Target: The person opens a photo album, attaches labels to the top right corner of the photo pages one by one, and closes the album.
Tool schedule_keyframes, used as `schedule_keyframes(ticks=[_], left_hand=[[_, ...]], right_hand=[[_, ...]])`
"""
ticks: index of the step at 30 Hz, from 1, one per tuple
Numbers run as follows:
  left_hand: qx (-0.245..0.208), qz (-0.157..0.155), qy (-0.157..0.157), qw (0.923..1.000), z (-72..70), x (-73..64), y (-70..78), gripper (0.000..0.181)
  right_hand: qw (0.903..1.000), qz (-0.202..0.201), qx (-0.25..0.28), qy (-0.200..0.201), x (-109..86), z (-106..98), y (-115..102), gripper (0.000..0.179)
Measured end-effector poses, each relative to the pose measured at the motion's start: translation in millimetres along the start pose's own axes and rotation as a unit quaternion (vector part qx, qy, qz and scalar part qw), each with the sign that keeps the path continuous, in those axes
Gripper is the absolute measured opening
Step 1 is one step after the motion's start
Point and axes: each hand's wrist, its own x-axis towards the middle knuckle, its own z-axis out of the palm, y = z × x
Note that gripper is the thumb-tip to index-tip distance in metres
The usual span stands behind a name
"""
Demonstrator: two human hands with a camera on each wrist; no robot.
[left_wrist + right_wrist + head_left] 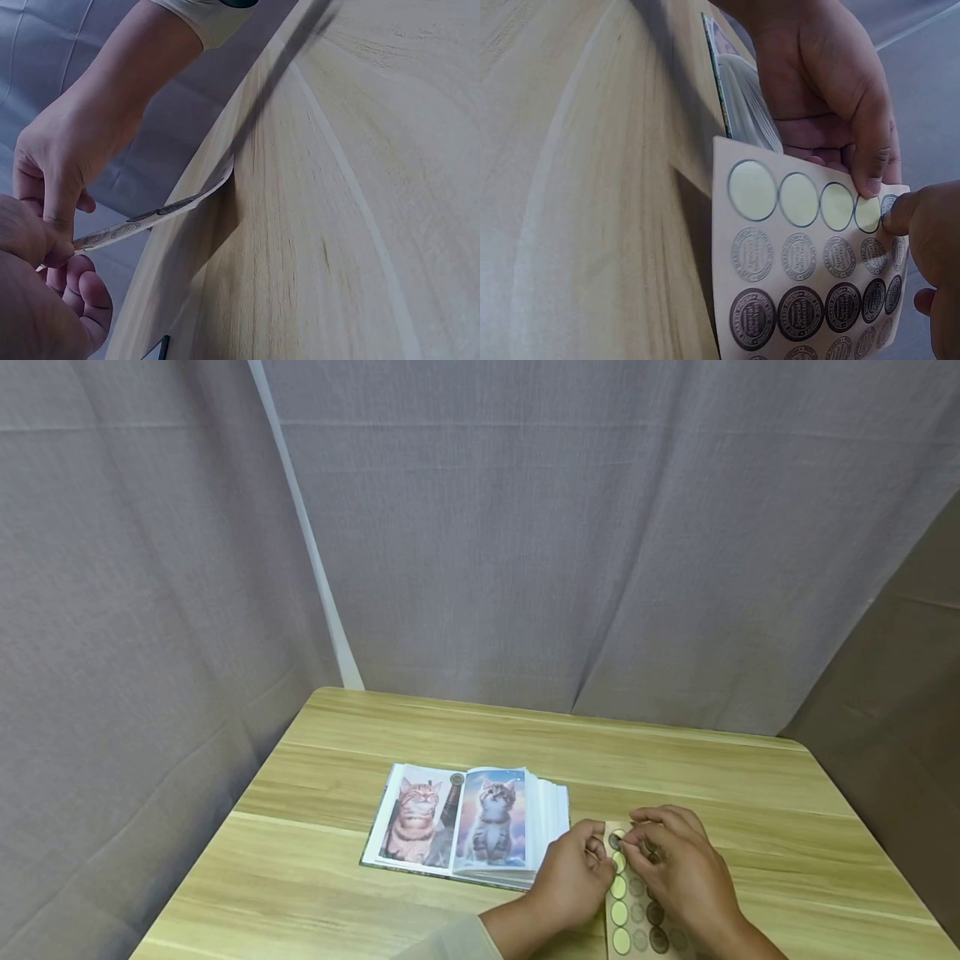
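My left hand (pixel 570 881) grips the left edge of a sheet of round stickers (pixel 727 225), its thumb pressing on the top face. Over the upper end of the sheet, my right hand (pixel 686 864) pinches the edge of a grey round sticker (pixel 889 204) between thumb and fingertip. Along that same column, several spots show bare pale yellow backing (pixel 752 190). Other columns hold grey and dark brown round stickers (pixel 752 319). In the left wrist view the sheet appears edge-on, raised off the table at the held end and slightly bent.
An open album (pixel 491 872) with two cat pictures lies left of my hands, its loose pages fanned toward the left hand. One round sticker (pixel 457 779) sits at the top of its left page. Grey curtains (pixel 480 543) hang behind the wooden table (pixel 300 860).
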Motion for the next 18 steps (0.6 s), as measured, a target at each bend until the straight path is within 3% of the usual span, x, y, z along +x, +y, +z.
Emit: schedule_keyframes(ticks=[18], left_hand=[[-0.036,-0.024,0.032,0.9986,2.4,2.2,-3.3,0.034]], right_hand=[[0.9992,-0.014,0.033,-0.016,-10.9,2.5,0.9,0.033]])
